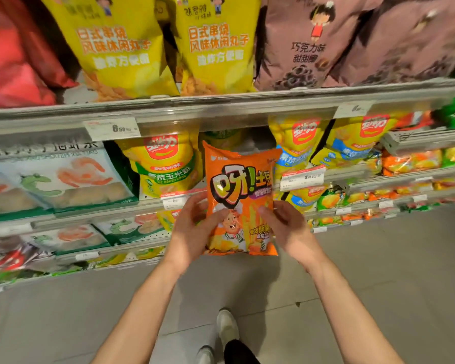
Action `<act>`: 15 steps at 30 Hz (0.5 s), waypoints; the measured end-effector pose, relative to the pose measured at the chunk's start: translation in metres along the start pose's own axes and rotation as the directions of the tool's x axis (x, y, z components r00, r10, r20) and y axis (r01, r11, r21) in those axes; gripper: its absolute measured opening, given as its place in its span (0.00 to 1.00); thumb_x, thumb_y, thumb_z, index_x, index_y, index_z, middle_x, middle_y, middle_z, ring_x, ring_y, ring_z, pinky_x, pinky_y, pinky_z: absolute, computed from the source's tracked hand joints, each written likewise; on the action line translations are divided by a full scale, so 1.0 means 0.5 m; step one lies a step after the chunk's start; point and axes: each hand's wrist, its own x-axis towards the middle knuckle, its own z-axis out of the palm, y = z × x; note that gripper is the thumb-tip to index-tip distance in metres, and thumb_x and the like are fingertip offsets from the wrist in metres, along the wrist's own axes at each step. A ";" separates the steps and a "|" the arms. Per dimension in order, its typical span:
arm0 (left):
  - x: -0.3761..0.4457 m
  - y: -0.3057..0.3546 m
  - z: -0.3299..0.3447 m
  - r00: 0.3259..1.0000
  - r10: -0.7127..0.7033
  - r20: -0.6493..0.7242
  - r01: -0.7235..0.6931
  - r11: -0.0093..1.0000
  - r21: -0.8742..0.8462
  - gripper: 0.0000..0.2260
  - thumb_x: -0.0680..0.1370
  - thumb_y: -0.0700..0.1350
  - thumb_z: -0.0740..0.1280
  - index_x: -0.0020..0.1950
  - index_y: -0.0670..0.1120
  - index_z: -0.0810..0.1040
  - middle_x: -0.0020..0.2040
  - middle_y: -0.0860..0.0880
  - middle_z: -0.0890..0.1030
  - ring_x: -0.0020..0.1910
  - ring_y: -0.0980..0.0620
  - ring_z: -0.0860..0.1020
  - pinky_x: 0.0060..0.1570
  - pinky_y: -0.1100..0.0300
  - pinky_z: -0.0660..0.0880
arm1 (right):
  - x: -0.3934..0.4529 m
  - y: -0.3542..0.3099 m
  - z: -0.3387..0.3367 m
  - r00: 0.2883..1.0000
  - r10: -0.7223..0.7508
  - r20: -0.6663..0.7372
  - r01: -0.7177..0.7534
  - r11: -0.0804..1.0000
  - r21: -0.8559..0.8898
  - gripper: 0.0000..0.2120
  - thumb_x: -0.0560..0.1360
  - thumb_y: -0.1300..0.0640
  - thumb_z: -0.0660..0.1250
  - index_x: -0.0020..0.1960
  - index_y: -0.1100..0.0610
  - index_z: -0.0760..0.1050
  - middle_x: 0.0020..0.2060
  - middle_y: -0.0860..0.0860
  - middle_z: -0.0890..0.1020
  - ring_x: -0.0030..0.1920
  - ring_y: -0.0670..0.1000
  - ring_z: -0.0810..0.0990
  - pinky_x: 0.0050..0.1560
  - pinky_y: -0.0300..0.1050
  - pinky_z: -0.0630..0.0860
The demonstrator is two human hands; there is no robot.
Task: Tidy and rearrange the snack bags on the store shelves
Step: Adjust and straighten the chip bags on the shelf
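I hold an orange snack bag upright in front of the second shelf, its cartoon chef print facing me. My left hand grips its lower left edge, thumb across the front. On the lower right edge my right hand grips the bag the same way. Behind the bag's top is a dark gap in the row, between a yellow corn snack bag on the left and yellow bags with blue labels on the right.
The top shelf carries red bags, yellow bags and brown chocolate ring bags. White shrimp cracker bags fill the left of the second shelf. Lower shelves hold more bags. Grey floor and my shoes lie below.
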 end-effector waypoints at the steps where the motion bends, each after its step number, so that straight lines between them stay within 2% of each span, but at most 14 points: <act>1: -0.014 0.011 0.002 1.000 0.021 0.020 -0.021 1.000 0.009 0.17 0.77 0.40 0.74 0.58 0.59 0.75 0.47 0.61 0.85 0.41 0.68 0.82 0.40 0.71 0.77 | -0.020 -0.008 -0.006 1.000 0.000 -0.007 0.000 1.000 0.003 0.10 0.81 0.50 0.68 0.45 0.55 0.76 0.30 0.38 0.80 0.31 0.37 0.76 0.35 0.31 0.69; 3: -0.044 0.043 0.009 0.996 0.053 0.071 -0.054 0.998 0.016 0.17 0.77 0.43 0.75 0.58 0.61 0.75 0.45 0.65 0.85 0.43 0.68 0.83 0.39 0.73 0.76 | -0.055 -0.024 -0.022 0.999 -0.014 -0.044 0.015 1.000 0.015 0.12 0.81 0.47 0.68 0.51 0.57 0.80 0.41 0.48 0.86 0.39 0.44 0.83 0.40 0.35 0.74; 5: -0.071 0.079 0.022 0.991 0.084 0.105 -0.085 0.996 0.007 0.16 0.77 0.46 0.75 0.59 0.62 0.76 0.45 0.67 0.84 0.46 0.66 0.83 0.39 0.73 0.76 | -0.089 -0.049 -0.044 0.995 -0.011 -0.100 0.019 0.996 0.083 0.13 0.80 0.47 0.69 0.53 0.56 0.80 0.44 0.50 0.87 0.42 0.44 0.84 0.40 0.33 0.74; 7: -0.094 0.114 0.044 0.982 0.132 0.139 -0.135 0.991 0.013 0.16 0.77 0.46 0.75 0.59 0.61 0.75 0.44 0.70 0.84 0.47 0.68 0.83 0.39 0.75 0.75 | -0.120 -0.075 -0.068 0.991 -0.032 -0.129 0.052 0.987 0.151 0.18 0.77 0.42 0.71 0.47 0.58 0.78 0.39 0.51 0.83 0.39 0.48 0.80 0.42 0.37 0.73; 9: -0.114 0.145 0.075 0.972 0.178 0.156 -0.183 0.983 0.018 0.15 0.77 0.46 0.74 0.59 0.60 0.76 0.46 0.70 0.84 0.48 0.67 0.82 0.40 0.75 0.75 | -0.146 -0.099 -0.102 0.986 -0.088 -0.143 0.117 0.970 0.211 0.26 0.70 0.35 0.75 0.41 0.59 0.76 0.35 0.54 0.73 0.39 0.51 0.71 0.48 0.46 0.70; 11: -0.127 0.169 0.111 0.966 0.207 0.156 -0.213 0.977 0.025 0.17 0.76 0.50 0.75 0.63 0.59 0.76 0.51 0.65 0.85 0.52 0.64 0.83 0.43 0.71 0.76 | -0.167 -0.121 -0.144 0.980 -0.078 -0.181 0.133 0.939 0.317 0.23 0.66 0.37 0.79 0.41 0.56 0.80 0.32 0.57 0.73 0.39 0.49 0.70 0.53 0.48 0.70; 13: -0.140 0.193 0.152 0.960 0.232 0.155 -0.238 0.971 0.020 0.20 0.75 0.53 0.75 0.66 0.60 0.76 0.55 0.62 0.84 0.53 0.62 0.83 0.46 0.66 0.77 | -0.187 -0.140 -0.190 0.970 -0.106 -0.217 0.154 0.964 0.219 0.23 0.68 0.36 0.75 0.49 0.54 0.81 0.40 0.66 0.79 0.42 0.48 0.75 0.53 0.49 0.73; 15: -0.148 0.215 0.201 0.956 0.258 0.143 -0.262 0.965 0.009 0.19 0.75 0.52 0.75 0.65 0.61 0.76 0.56 0.62 0.83 0.50 0.62 0.84 0.44 0.64 0.78 | -0.198 -0.147 -0.244 0.956 -0.157 -0.249 0.199 0.968 0.154 0.22 0.71 0.38 0.70 0.52 0.55 0.80 0.47 0.69 0.79 0.43 0.49 0.76 0.49 0.49 0.73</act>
